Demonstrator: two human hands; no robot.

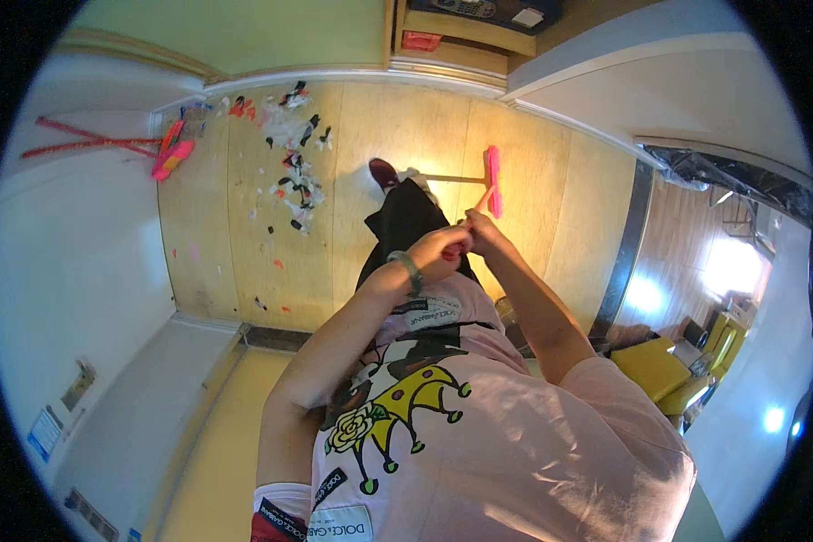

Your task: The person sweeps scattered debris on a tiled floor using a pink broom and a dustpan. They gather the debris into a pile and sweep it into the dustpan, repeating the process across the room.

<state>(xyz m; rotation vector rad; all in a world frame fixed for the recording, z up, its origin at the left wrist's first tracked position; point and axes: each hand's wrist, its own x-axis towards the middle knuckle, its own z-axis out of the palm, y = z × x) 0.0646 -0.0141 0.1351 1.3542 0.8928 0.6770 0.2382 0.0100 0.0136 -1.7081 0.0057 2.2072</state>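
Both my hands are on the handle of a pink broom (493, 181), in front of my waist. My left hand (447, 249), below a green bangle, is closed around the top part of the handle. Beside it, slightly farther up the picture, my right hand (481, 232) grips the handle lower down. The broom's long, narrow head lies on the pale wooden floor (400, 115), to the right of my dark red shoe (383, 173). Scattered litter (301, 179) of white, black and red scraps lies on the floor left of my feet.
Red-handled cleaning tools (173, 159) with pink heads lean at the left wall. A wooden cabinet (461, 61) stands at the top. On the right, a dark threshold strip (627, 240) borders another room with yellow chairs (650, 369). White walls flank the floor.
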